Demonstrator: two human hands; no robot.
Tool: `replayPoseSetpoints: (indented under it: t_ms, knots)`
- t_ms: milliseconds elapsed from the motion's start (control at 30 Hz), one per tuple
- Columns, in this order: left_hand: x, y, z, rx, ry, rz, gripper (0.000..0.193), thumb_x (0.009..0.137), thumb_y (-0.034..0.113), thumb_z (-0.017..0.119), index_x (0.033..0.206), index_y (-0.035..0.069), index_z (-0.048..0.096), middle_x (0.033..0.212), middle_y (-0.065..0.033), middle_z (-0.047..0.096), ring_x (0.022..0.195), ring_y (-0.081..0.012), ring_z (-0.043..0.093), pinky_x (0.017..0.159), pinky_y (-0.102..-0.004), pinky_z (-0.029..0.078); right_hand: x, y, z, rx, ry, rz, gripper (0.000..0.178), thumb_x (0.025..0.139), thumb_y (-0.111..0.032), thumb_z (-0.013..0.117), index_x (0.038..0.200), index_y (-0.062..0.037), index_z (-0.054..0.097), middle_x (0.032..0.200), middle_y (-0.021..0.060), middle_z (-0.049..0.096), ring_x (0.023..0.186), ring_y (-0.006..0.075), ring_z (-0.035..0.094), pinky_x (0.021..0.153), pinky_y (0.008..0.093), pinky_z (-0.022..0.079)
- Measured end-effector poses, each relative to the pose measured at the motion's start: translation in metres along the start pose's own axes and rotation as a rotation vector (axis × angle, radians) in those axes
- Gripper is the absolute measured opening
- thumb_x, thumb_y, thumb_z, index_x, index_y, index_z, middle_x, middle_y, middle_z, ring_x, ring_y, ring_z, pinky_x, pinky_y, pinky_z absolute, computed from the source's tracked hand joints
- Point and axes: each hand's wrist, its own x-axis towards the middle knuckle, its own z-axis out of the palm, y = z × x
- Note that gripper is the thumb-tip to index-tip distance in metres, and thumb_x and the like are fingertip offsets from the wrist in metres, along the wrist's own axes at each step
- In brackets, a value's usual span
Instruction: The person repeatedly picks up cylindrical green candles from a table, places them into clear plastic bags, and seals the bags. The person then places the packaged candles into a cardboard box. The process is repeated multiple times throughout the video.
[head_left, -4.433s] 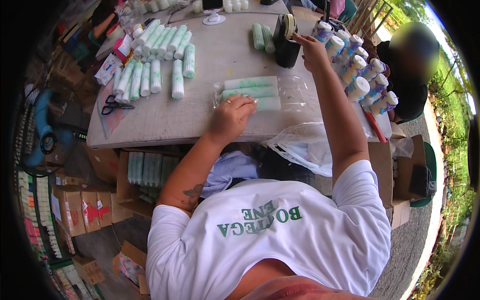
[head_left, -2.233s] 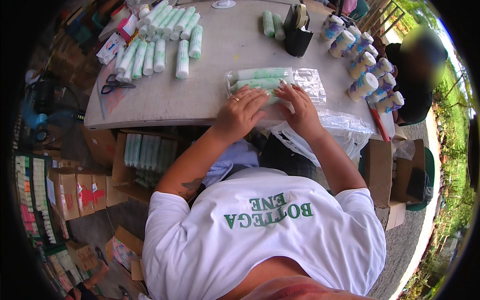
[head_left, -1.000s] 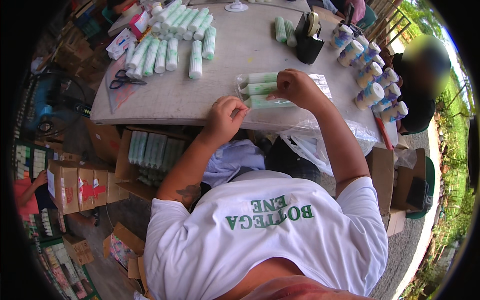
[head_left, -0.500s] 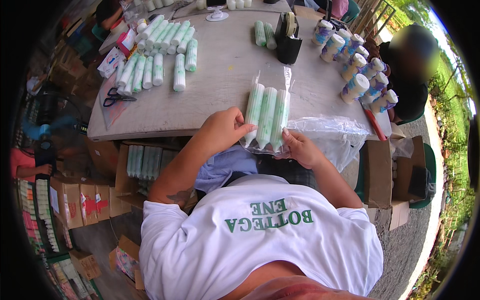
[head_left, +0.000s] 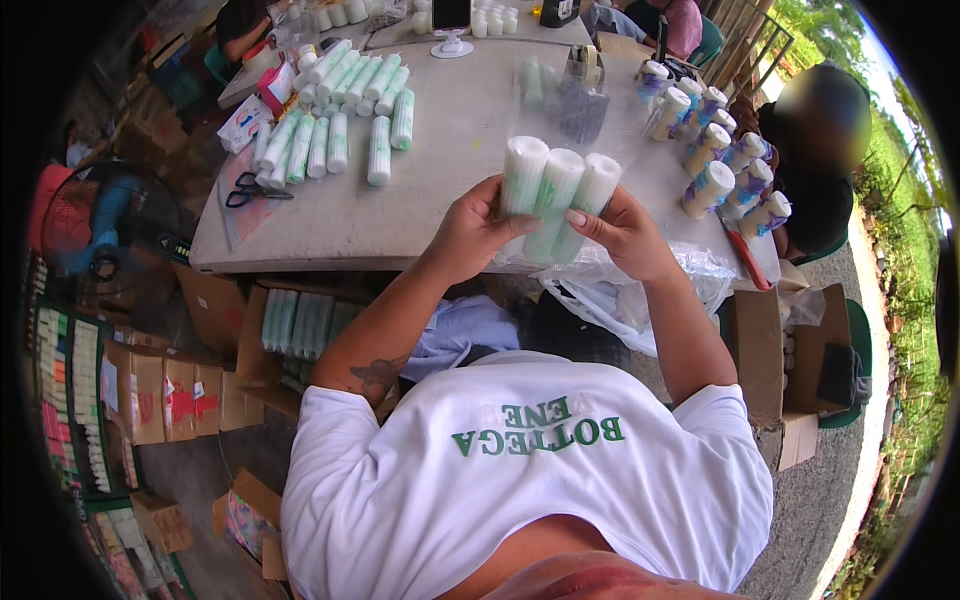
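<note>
Three white candles with green patterning (head_left: 556, 195) stand side by side between my hands, their flat round ends tilted up. A clear plastic bag (head_left: 538, 105) is around them, its loose part rising hazily in front of the tape dispenser. My left hand (head_left: 478, 228) grips the row from the left, thumb across the nearest candle. From the right, my right hand (head_left: 627, 232) grips it with its thumb pressed on the front. Their lower ends are blurred behind the film. Several similar candles (head_left: 355, 85) lie piled at the left of the table.
Blue-handled scissors (head_left: 245, 192) lie at the table's left edge. A black tape dispenser (head_left: 584, 95) stands beyond my hands. Several decorated candles (head_left: 708, 190) stand at the right, near a red-handled tool (head_left: 748, 262) and another person. More clear plastic bags (head_left: 610, 305) hang over the front edge.
The candles have been lifted off the table and tipped, so their flat ends now face up. Both hands have moved up to grip the row's sides. The bag's loose part now rises beyond them.
</note>
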Motion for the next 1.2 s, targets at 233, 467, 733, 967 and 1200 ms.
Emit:
replayPoseSetpoints:
  t_ms: [233,467,733,967,1200]
  knots:
    - [0.039,0.007,-0.015,0.016,0.1,0.179,0.04,0.086,0.011,0.066,0.121,0.001,0.05,0.107,-0.0037,0.061,0.099,-0.0107,0.056,0.088,-0.0262,0.044,0.043,0.01,-0.014,0.052,0.021,-0.108,0.04,0.087,-0.011,0.066,0.122,-0.0038,0.05,0.112,0.0014,0.059,0.105,0.0119,0.053,0.092,0.0293,0.041]
    - [0.051,0.01,-0.009,0.006,0.151,0.214,0.035,0.096,0.026,0.051,0.122,0.003,0.05,0.111,-0.0081,0.06,0.104,-0.0121,0.054,0.093,-0.0266,0.041,0.049,0.03,-0.011,0.104,0.051,-0.142,0.045,0.085,-0.006,0.066,0.126,-0.0046,0.046,0.115,0.0011,0.056,0.107,0.0121,0.052,0.093,0.0296,0.041]
    - [0.059,-0.009,-0.007,0.345,0.332,0.371,0.023,0.096,0.022,0.051,0.111,0.005,0.051,0.093,-0.0037,0.063,0.069,-0.0059,0.051,0.066,-0.022,0.043,0.049,0.037,-0.016,0.107,0.05,-0.123,0.043,0.086,-0.003,0.064,0.125,-0.0039,0.046,0.115,0.0017,0.056,0.106,0.0115,0.053,0.09,0.0285,0.043]
    - [0.066,0.015,-0.004,0.037,0.286,0.331,0.019,0.094,0.02,0.055,0.104,0.003,0.059,0.097,-0.0044,0.065,0.086,-0.0072,0.058,0.072,-0.0221,0.044,0.048,0.033,-0.021,0.046,0.064,-0.09,0.043,0.084,-0.004,0.066,0.124,-0.0028,0.047,0.114,0.0025,0.057,0.106,0.0117,0.053,0.091,0.0285,0.043]
    - [0.083,0.087,-0.022,0.123,0.339,0.524,0.05,0.092,0.039,0.056,0.128,0.007,0.045,0.12,-0.0106,0.057,0.107,-0.0184,0.056,0.101,-0.0347,0.033,0.047,0.02,-0.02,0.03,0.09,-0.173,0.045,0.083,-0.005,0.068,0.123,-0.0028,0.048,0.114,0.0035,0.056,0.109,0.0141,0.051,0.096,0.0293,0.04]
